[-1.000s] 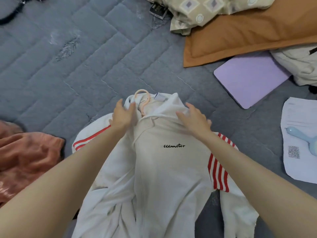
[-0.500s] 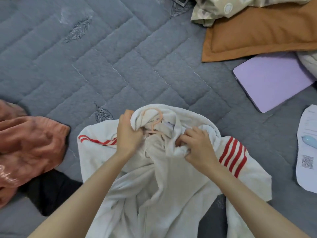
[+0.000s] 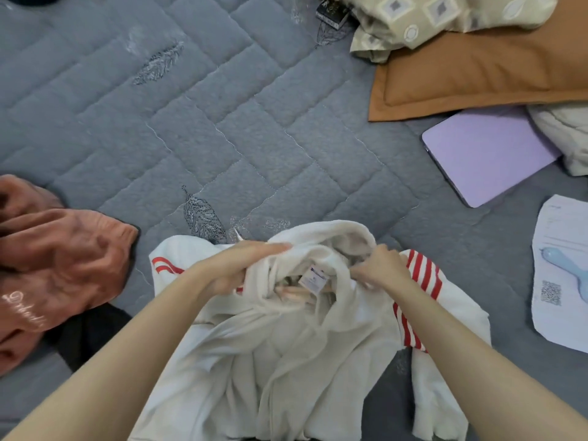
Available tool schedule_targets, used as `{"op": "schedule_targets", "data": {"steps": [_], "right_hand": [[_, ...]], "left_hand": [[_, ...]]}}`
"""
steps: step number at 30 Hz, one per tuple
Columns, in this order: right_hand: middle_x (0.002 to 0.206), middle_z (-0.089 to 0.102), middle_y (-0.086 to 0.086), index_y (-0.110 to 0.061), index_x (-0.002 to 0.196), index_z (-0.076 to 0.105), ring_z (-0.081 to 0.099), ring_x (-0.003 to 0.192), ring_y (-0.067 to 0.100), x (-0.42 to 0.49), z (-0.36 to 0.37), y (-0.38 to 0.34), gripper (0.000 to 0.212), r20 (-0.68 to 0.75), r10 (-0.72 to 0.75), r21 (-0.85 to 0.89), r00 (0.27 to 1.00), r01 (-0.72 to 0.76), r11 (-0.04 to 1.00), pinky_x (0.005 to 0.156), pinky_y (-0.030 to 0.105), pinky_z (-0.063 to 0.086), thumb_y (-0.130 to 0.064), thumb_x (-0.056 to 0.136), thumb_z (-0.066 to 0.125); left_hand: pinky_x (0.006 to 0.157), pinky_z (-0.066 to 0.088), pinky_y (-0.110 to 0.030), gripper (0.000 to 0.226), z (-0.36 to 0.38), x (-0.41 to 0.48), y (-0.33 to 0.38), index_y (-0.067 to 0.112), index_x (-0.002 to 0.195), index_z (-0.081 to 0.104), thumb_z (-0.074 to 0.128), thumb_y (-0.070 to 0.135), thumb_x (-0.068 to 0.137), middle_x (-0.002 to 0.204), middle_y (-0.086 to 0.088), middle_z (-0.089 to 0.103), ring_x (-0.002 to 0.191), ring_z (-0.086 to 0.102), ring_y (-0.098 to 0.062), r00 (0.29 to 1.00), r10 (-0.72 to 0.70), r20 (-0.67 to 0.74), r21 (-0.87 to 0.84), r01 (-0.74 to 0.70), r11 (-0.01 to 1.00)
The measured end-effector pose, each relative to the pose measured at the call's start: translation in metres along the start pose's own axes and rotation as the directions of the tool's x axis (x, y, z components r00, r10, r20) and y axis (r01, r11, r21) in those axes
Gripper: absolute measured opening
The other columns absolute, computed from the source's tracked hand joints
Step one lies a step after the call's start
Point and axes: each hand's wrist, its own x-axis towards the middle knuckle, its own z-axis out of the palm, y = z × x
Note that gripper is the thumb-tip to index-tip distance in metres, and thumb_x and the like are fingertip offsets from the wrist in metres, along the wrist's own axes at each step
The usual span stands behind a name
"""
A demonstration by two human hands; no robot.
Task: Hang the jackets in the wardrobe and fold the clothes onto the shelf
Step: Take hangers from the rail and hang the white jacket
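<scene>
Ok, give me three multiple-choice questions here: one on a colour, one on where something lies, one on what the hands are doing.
1. Sleeve stripes on the white jacket are: A red, B blue, C green.
2. The blue brush lies on: A the jacket's chest, B the printed sheet, C a jacket sleeve.
3. The left hand and right hand: A lie flat, B hold the brush, C hold the jacket's neck.
A: red bands show on both sleeves. B: the brush rests on the sheet. C: both hands bunch cloth beside the neck label.
</scene>
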Motion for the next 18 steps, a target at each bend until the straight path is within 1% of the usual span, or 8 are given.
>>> {"op": "schedule_targets", "data": {"steps": [1, 2, 5, 8, 11, 14, 16, 18], "right_hand": [[0.107, 0.059, 0.007, -0.017, 0.108, 0.054, 0.05, 0.117, 0.033, -0.004, 0.0, -0.001, 0.045, -0.016, -0.041, -0.067, 0.999, 0.04, 0.997, 0.09, 0.039, 0.042, -0.047, 0.077, 0.066], [0.092, 0.06, 0.003, -0.019, 0.092, 0.055, 0.055, 0.108, 0.032, -0.007, -0.001, -0.002, 0.024, -0.066, -0.092, -0.093, 0.994, 0.086, 0.992, 0.085, 0.037, 0.043, -0.039, 0.079, 0.062], [0.088, 0.061, 0.005, -0.018, 0.084, 0.048, 0.056, 0.085, 0.031, -0.013, -0.019, -0.008, 0.012, -0.263, -0.22, 0.005, 0.939, 0.229, 0.973, 0.068, 0.033, 0.037, -0.022, 0.08, 0.058], [0.08, 0.061, 0.006, -0.017, 0.085, 0.048, 0.051, 0.071, 0.031, -0.018, -0.062, -0.031, 0.01, -0.521, -0.246, 0.129, 0.817, 0.36, 0.924, 0.058, 0.034, 0.034, -0.015, 0.08, 0.056], [0.062, 0.05, -0.01, -0.018, 0.078, 0.048, 0.045, 0.057, 0.011, -0.021, -0.111, -0.073, 0.009, -0.76, -0.147, 0.307, 0.634, 0.548, 0.778, 0.05, 0.032, 0.027, -0.016, 0.081, 0.056], [0.096, 0.061, -0.007, -0.014, 0.104, 0.055, 0.057, 0.085, 0.005, -0.015, -0.149, -0.114, 0.021, -0.743, -0.19, 0.485, 0.641, 0.712, 0.507, 0.072, 0.023, 0.045, -0.011, 0.083, 0.059], [0.138, 0.047, 0.003, -0.01, 0.136, 0.044, 0.044, 0.129, 0.013, -0.012, -0.156, -0.129, 0.052, -0.641, -0.359, 0.547, 0.679, 0.731, 0.408, 0.106, 0.028, 0.039, 0.001, 0.086, 0.053], [0.155, 0.027, 0.006, -0.013, 0.147, 0.033, 0.02, 0.145, 0.015, -0.009, -0.146, -0.132, 0.063, -0.562, -0.48, 0.469, 0.674, 0.738, 0.486, 0.117, 0.033, 0.024, 0.005, 0.089, 0.048]], "left_hand": [[0.061, 0.042, -0.031, 0.019, 0.003, 0.0, 0.0, 0.019, 0.068, 0.063, 0.078, 0.029, 0.07, 0.072, -0.005, 0.06, 0.062, 0.054, -0.016, 1.0, 0.023, -0.019, 0.027, -0.022, 0.999], [0.053, 0.031, -0.028, 0.031, 0.003, 0.003, -0.002, 0.022, 0.063, 0.05, 0.08, 0.017, 0.072, 0.065, 0.0, 0.046, 0.054, 0.041, -0.012, 0.994, 0.085, -0.067, 0.119, -0.077, 0.99], [0.046, 0.021, -0.021, 0.044, 0.006, 0.0, 0.007, 0.023, 0.069, 0.039, 0.08, 0.008, 0.073, 0.063, 0.005, 0.032, 0.053, 0.026, -0.011, 0.905, 0.351, -0.238, 0.439, -0.222, 0.87], [0.046, 0.025, -0.018, 0.041, 0.0, -0.009, 0.034, 0.025, 0.072, 0.041, 0.078, 0.008, 0.075, 0.062, 0.007, 0.034, 0.053, 0.028, -0.01, 0.708, 0.608, -0.359, 0.532, -0.38, 0.757], [0.052, 0.03, -0.017, 0.034, -0.017, -0.018, 0.079, 0.023, 0.075, 0.042, 0.071, 0.006, 0.076, 0.065, 0.013, 0.039, 0.055, 0.034, -0.003, 0.424, 0.753, -0.504, 0.577, -0.484, 0.658], [0.069, 0.039, -0.02, 0.024, -0.032, -0.015, 0.128, 0.025, 0.085, 0.046, 0.063, 0.009, 0.081, 0.086, 0.012, 0.049, 0.071, 0.045, -0.004, 0.264, 0.754, -0.601, 0.517, -0.592, 0.619], [0.092, 0.041, -0.027, 0.023, -0.04, -0.004, 0.149, 0.021, 0.109, 0.05, 0.061, 0.017, 0.088, 0.12, 0.001, 0.046, 0.103, 0.05, -0.015, 0.322, 0.693, -0.645, 0.432, -0.596, 0.678], [0.105, 0.032, -0.025, 0.036, -0.045, 0.005, 0.153, 0.014, 0.13, 0.045, 0.053, 0.02, 0.096, 0.142, -0.008, 0.03, 0.125, 0.041, -0.019, 0.397, 0.637, -0.661, 0.411, -0.519, 0.749]]}}
